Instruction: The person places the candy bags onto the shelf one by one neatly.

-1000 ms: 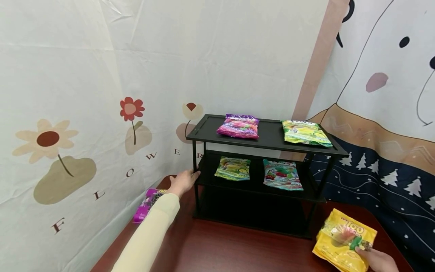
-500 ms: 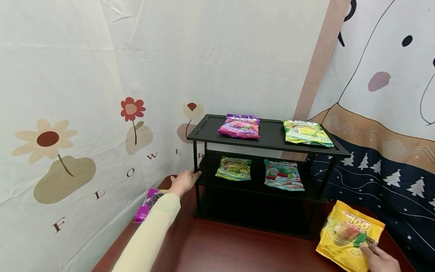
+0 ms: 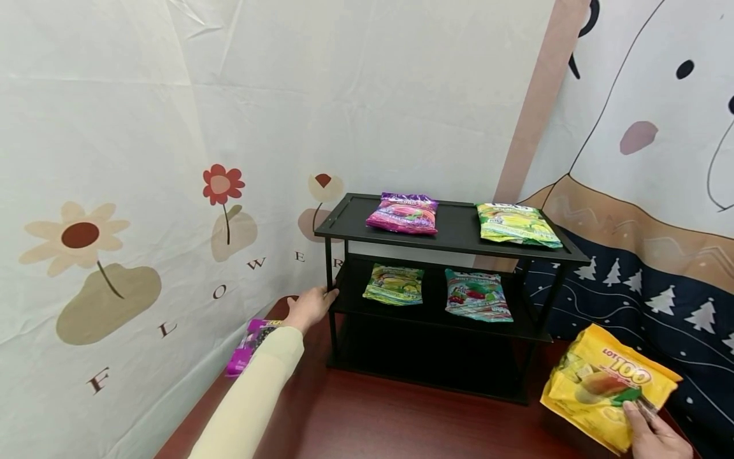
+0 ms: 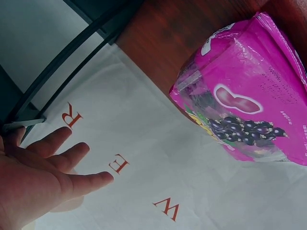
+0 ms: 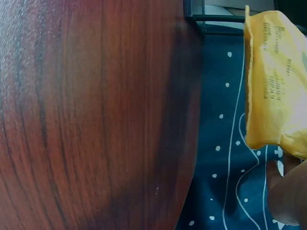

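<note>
At the left end of the black rack, my left hand holds the corner post and middle shelf edge between thumb and index finger. In the left wrist view the other fingers of that hand spread out straight. My right hand pinches the lower right edge of a yellow candy bag with a mango picture, raised above the table's right side. In the right wrist view, part of the yellow bag and of the right hand shows at the right edge.
The rack's top bears a purple-pink bag and a yellow-green bag. Below lie a green-yellow bag and a teal bag. A purple bag lies left on the reddish-brown table, by the printed curtain.
My right hand has lifted the yellow bag up and to the right and tilted it. The left hand stays at the rack's left post.
</note>
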`<act>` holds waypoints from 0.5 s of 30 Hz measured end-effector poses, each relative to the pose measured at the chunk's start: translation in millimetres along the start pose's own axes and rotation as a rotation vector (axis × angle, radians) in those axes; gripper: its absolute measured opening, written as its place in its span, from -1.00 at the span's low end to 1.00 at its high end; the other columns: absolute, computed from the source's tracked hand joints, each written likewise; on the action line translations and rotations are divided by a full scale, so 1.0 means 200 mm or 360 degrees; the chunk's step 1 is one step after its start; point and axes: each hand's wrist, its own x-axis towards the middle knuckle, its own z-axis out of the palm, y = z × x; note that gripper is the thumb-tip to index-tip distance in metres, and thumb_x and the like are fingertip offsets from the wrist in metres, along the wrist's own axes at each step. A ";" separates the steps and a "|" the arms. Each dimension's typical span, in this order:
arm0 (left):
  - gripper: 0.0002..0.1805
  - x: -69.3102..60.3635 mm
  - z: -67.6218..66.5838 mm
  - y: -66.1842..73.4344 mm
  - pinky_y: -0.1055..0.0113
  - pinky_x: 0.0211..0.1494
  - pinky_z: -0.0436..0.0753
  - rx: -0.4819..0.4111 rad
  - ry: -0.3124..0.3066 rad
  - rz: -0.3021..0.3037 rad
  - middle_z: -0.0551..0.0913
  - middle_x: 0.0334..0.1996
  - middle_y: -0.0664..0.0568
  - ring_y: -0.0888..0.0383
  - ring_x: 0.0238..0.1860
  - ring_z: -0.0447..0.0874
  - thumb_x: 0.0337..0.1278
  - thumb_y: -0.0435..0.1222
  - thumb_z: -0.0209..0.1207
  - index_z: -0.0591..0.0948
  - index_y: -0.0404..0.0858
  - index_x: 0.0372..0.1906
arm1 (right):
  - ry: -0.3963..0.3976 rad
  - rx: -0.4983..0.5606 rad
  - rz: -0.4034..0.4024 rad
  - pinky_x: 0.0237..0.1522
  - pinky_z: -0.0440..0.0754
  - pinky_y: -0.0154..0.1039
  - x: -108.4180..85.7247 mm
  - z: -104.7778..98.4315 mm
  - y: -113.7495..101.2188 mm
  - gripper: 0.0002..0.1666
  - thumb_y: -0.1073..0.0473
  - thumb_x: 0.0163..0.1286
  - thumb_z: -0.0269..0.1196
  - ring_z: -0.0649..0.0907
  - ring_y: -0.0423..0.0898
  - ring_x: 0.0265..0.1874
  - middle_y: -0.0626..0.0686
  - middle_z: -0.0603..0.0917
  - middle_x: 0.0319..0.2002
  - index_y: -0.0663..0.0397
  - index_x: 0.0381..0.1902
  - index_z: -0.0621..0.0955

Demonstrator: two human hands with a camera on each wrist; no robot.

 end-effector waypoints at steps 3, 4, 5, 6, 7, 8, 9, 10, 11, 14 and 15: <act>-0.41 0.00 0.00 0.00 -0.52 0.31 -0.18 -0.0005 0.0005 0.0001 0.35 0.41 -0.21 -0.30 0.43 0.19 0.56 0.00 -0.15 0.29 -0.14 0.51 | 0.0066 -0.0012 -0.0099 -0.56 0.42 -0.66 -0.04 0.00 -0.02 -0.24 -0.17 0.49 0.10 0.32 -0.76 -0.59 -0.09 0.58 0.18 0.13 0.45 0.25; -0.41 0.00 0.00 0.00 -0.52 0.31 -0.18 -0.0006 0.0006 0.0001 0.35 0.41 -0.21 -0.30 0.43 0.19 0.56 0.00 -0.15 0.29 -0.14 0.51 | 0.0082 -0.0016 -0.0126 -0.56 0.41 -0.67 -0.05 0.01 -0.02 -0.25 -0.16 0.50 0.08 0.31 -0.76 -0.57 0.10 0.45 0.30 0.14 0.46 0.25; -0.41 0.00 0.00 0.00 -0.52 0.31 -0.17 -0.0006 0.0007 0.0002 0.36 0.40 -0.21 -0.30 0.43 0.19 0.56 0.00 -0.15 0.29 -0.14 0.51 | 0.0096 -0.0031 -0.0153 -0.56 0.40 -0.68 -0.07 0.01 -0.03 -0.26 -0.16 0.52 0.06 0.30 -0.77 -0.56 0.26 0.29 0.36 0.15 0.46 0.25; -0.41 0.00 0.00 0.00 -0.52 0.31 -0.18 -0.0006 0.0007 0.0003 0.36 0.40 -0.21 -0.30 0.43 0.19 0.56 0.00 -0.15 0.29 -0.14 0.51 | 0.0113 -0.0033 -0.0178 -0.57 0.40 -0.68 -0.08 0.01 -0.03 -0.29 -0.13 0.53 0.05 0.30 -0.77 -0.56 0.29 0.30 0.36 0.15 0.45 0.26; -0.41 0.00 0.00 0.00 -0.52 0.31 -0.18 -0.0005 0.0007 0.0004 0.36 0.40 -0.21 -0.30 0.43 0.19 0.56 0.00 -0.14 0.29 -0.14 0.51 | 0.0122 -0.0027 -0.0194 -0.57 0.41 -0.68 -0.09 0.01 -0.04 -0.30 -0.13 0.54 0.04 0.30 -0.76 -0.56 0.24 0.35 0.35 0.16 0.45 0.27; -0.41 0.00 0.00 0.00 -0.52 0.31 -0.17 -0.0004 0.0007 0.0003 0.37 0.40 -0.21 -0.30 0.43 0.20 0.56 0.00 -0.14 0.29 -0.14 0.51 | 0.0115 0.0023 -0.0195 -0.58 0.42 -0.67 -0.10 0.01 -0.04 -0.29 -0.13 0.52 0.07 0.33 -0.75 -0.56 0.08 0.50 0.28 0.17 0.45 0.28; -0.41 0.00 0.00 0.00 -0.52 0.31 -0.17 -0.0003 0.0008 0.0004 0.37 0.40 -0.21 -0.30 0.43 0.20 0.55 0.01 -0.14 0.29 -0.14 0.51 | 0.0111 0.0033 -0.0202 -0.58 0.43 -0.67 -0.11 0.01 -0.05 -0.27 -0.14 0.51 0.08 0.35 -0.75 -0.57 -0.13 0.61 0.15 0.18 0.44 0.29; -0.41 0.00 0.00 0.00 -0.52 0.31 -0.17 -0.0002 0.0009 0.0004 0.37 0.39 -0.20 -0.30 0.43 0.20 0.55 0.01 -0.14 0.29 -0.13 0.51 | 0.0098 0.0044 -0.0199 -0.58 0.44 -0.66 -0.12 0.01 -0.05 -0.25 -0.16 0.49 0.09 0.37 -0.74 -0.58 -0.33 0.66 -0.03 0.18 0.44 0.30; -0.41 0.00 0.00 0.00 -0.52 0.31 -0.17 -0.0001 0.0009 0.0005 0.37 0.39 -0.20 -0.29 0.43 0.20 0.55 0.01 -0.14 0.29 -0.13 0.51 | 0.0091 0.0064 -0.0200 -0.58 0.45 -0.65 -0.13 0.01 -0.06 -0.24 -0.17 0.48 0.11 0.39 -0.73 -0.59 -0.49 0.63 -0.22 0.19 0.43 0.31; -0.42 0.00 0.01 -0.01 -0.52 0.31 -0.18 -0.0008 0.0012 0.0007 0.38 0.39 -0.19 -0.29 0.43 0.20 0.55 0.01 -0.14 0.29 -0.13 0.51 | 0.0052 0.0134 -0.0206 -0.60 0.47 -0.63 -0.15 0.01 -0.07 -0.20 -0.17 0.44 0.18 0.45 -0.69 -0.61 -0.70 0.35 -0.62 0.25 0.41 0.33; -0.42 0.00 0.01 -0.01 -0.52 0.31 -0.18 -0.0013 0.0012 0.0008 0.38 0.40 -0.19 -0.29 0.43 0.20 0.55 0.01 -0.14 0.29 -0.12 0.52 | 0.0040 0.0123 -0.0213 -0.59 0.48 -0.62 -0.16 0.01 -0.07 -0.19 -0.17 0.43 0.18 0.45 -0.68 -0.61 -0.70 0.36 -0.63 0.28 0.40 0.34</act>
